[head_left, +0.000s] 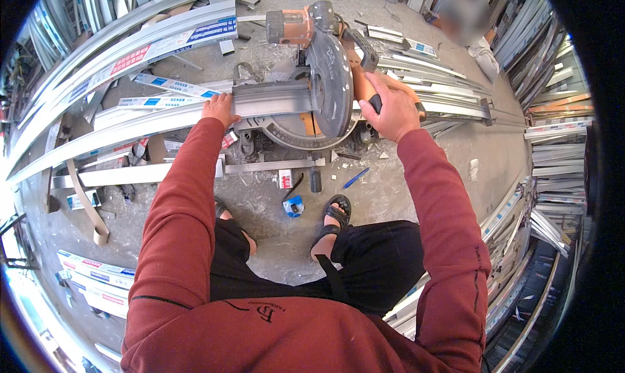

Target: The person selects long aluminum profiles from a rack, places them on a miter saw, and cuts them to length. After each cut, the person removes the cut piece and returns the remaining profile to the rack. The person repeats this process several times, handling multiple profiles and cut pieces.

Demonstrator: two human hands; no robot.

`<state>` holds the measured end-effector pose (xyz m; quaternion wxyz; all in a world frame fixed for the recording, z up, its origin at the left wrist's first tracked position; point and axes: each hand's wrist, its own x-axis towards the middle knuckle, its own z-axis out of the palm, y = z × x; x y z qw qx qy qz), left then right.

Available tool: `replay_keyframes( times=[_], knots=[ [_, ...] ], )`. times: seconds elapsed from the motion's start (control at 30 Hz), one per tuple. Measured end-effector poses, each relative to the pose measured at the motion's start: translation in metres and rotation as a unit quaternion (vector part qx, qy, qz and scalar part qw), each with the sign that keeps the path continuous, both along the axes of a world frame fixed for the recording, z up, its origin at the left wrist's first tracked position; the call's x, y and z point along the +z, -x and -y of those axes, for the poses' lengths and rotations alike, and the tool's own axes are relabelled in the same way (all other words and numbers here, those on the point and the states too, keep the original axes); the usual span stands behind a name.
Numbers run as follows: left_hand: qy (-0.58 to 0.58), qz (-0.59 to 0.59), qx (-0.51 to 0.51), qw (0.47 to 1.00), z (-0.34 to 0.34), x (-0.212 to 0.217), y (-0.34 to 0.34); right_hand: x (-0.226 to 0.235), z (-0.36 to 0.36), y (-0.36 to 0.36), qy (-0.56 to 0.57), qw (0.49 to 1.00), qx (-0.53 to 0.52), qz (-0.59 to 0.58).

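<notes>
- Loose metal profiles: too many to count, stacked along upper left, right edge & lower left of frame; several wrapped in white film w/ blue-red print.
- 1 long aluminium profile (150,122) running from left edge to frame centre, lying across the saw bed, its end under the blade guard.
- 1 orange mitre saw (319,67) on the concrete floor (423,191), upper centre; round grey blade guard (331,86) tilted down over the profile.
- 2 red-sleeved forearms coming up from lower edge.
- 1 other person, upper right, blurred, well apart from the saw.
- 2 hands:
  - left hand (220,108), centre-left: flat, fingers spread, pressed down on top of the profile just beside the saw fence; not wrapped round it.
  - right hand (389,112), centre-right: closed tight round the saw handle (372,93), knuckles up.
- 2 feet in black sandals below the saw, centre.
- 1 blue tape measure (293,206) on floor between feet & saw.
- 1 blue pen (356,178) on floor, right of tape measure, near the sandal.
</notes>
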<state>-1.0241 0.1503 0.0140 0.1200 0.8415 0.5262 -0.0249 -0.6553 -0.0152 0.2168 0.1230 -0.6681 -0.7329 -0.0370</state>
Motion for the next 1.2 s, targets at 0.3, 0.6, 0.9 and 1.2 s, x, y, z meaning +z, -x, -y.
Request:
replay_keyframes(
  times=[0.3, 0.6, 0.9, 1.2],
  knots=[
    [0.000, -0.007, -0.001, 1.000, -0.001, -0.002, -0.001, 0.003, -0.004, -0.002, -0.024, 1.000, 0.015, -0.012],
    [-0.021, -0.005, -0.013, 1.000, -0.001, -0.007, -0.001, -0.001, 0.004, 0.002, -0.010, 1.000, 0.000, -0.019],
    [-0.036, -0.002, -0.014, 0.999, -0.003, -0.013, 0.004, -0.001, 0.009, 0.009, 0.009, 1.000, -0.018, -0.009],
    [-0.024, -0.011, -0.019, 0.999, -0.009, -0.024, 0.004, -0.005, 0.019, 0.007, 0.035, 0.998, -0.052, -0.008]
  ],
)
